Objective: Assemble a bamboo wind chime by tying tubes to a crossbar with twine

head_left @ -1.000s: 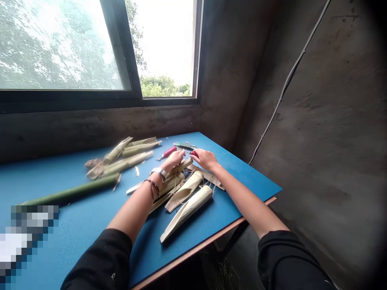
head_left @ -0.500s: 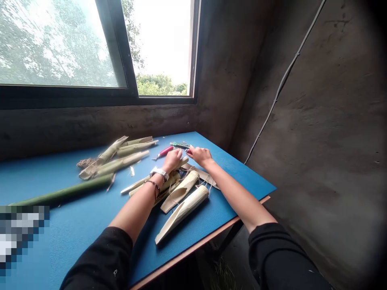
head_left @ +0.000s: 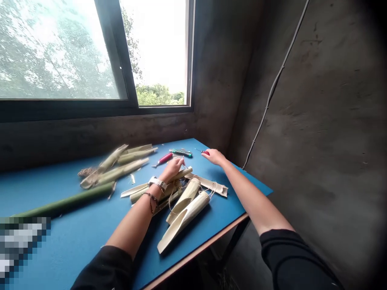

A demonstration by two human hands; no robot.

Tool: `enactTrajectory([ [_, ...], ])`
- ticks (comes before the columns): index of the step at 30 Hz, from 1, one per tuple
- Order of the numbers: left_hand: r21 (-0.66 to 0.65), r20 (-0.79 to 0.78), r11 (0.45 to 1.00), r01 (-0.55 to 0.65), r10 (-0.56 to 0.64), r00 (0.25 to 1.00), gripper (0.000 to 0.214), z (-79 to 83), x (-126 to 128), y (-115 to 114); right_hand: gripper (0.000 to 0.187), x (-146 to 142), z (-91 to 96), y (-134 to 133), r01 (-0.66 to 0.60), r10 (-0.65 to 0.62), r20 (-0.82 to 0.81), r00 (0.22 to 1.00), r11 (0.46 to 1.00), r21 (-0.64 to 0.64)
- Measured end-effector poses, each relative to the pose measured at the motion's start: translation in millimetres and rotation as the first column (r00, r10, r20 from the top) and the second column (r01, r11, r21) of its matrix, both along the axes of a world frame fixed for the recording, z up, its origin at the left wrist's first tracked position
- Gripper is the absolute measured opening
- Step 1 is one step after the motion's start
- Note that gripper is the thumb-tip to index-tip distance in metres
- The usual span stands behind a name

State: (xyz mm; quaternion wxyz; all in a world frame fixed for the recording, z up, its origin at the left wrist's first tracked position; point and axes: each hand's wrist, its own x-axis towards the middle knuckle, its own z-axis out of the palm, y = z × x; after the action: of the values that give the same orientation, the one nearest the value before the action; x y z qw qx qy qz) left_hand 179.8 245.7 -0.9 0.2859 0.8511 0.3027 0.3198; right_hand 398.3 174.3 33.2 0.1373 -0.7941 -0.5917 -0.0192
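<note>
Seen from the head-worn camera, a blue table [head_left: 60,241] stands beneath a window [head_left: 60,52] and against a rough concrete wall [head_left: 305,121]. The left hand [head_left: 172,169] is laid on a pale bamboo strip [head_left: 183,174], with its fingers loosely curled; whether the strip is gripped cannot be told. The right hand [head_left: 214,157] is extended toward the far side of the table, with its fingertips [head_left: 204,153] narrowed at a small red-handled awl [head_left: 200,151]; whether the awl is held cannot be told.

Two scoop-cut bamboo tubes [head_left: 183,222] are placed between the forearms, with thin twine [head_left: 172,201] looped around the pieces beside them. A curved bamboo offcut [head_left: 208,185] is left just beyond them. A red-handled craft knife [head_left: 165,158] and a green-and-silver utility knife [head_left: 180,152] are set near the hands. Farther left, a cluster of pale bamboo pieces [head_left: 115,169] is piled beside a tuft of twine [head_left: 86,172]. A long green bamboo stalk [head_left: 63,204] is left lying there, with no cut visible along its length.
</note>
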Motion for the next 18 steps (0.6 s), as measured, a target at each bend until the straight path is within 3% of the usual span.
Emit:
enactTrajectory([
  [5, -0.014, -0.073, 0.997, 0.071, -0.071, 0.995, 0.036, 7.1, -26, 12, 0.025, -25, -28.8, 1, -0.202, 0.197, -0.091, 0.976, 0.978, -0.043],
  [8, -0.044, -0.09, 0.994, 0.104, -0.108, 0.99, 0.038, 7.5, -28, 17, 0.028, -43, -24.7, 5, -0.278, 0.282, -0.153, 0.947, 0.959, 0.051],
  [13, -0.066, -0.036, 0.994, 0.091, -0.093, 0.995, 0.043, -1.5, -15, 19, 0.028, -77, -16.3, 15, -0.497, 0.507, -0.281, 0.815, 0.86, 0.112],
  [18, -0.096, -0.042, 0.984, 0.147, -0.152, 0.988, 0.039, -5.0, -18, 14, 0.033, -82, -29.1, 16, -0.513, 0.544, -0.391, 0.743, 0.837, 0.19],
])
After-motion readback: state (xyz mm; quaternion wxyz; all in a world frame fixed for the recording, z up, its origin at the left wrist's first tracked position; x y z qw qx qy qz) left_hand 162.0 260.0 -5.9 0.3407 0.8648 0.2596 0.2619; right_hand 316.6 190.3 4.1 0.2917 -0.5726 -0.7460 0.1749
